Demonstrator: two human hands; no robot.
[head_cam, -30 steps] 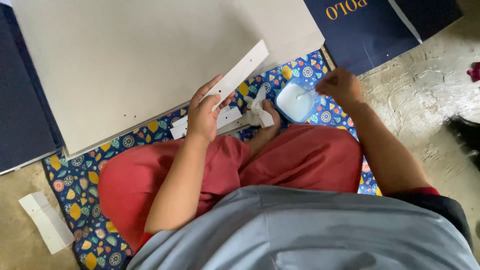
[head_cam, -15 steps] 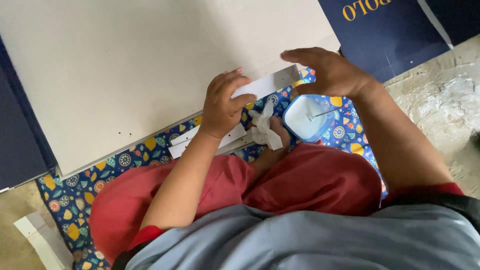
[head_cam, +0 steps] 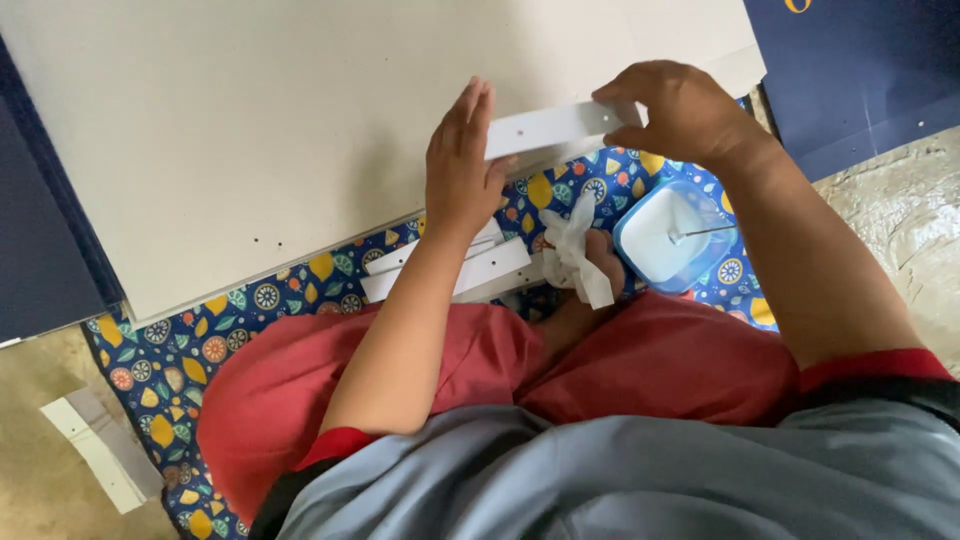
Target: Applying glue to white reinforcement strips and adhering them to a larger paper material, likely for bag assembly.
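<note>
The left hand is lying flat, fingers extended and held together, pressing on the left end of a white card strip. The strip is lying along the near edge of a large grey board, tilted slightly up towards the right. The right hand is gripping the right end of the same strip, the fingers curled over its top edge and the thumb underneath. The strip is therefore spanning between both hands, with its middle section exposed and a small dark dot showing on it.

Below the strip, a patterned mat with lemon and leaf motifs is covering the floor. A square blue tub holding white paste is sitting on the mat just below the right wrist, with a thin stick resting in it. A crumpled white cloth is lying just left of the tub. More white strips are lying stacked beneath the left forearm. Another folded white piece is lying on the bare floor at lower left, well apart from the hands. A dark blue sheet is lying at upper right, beside the board.
</note>
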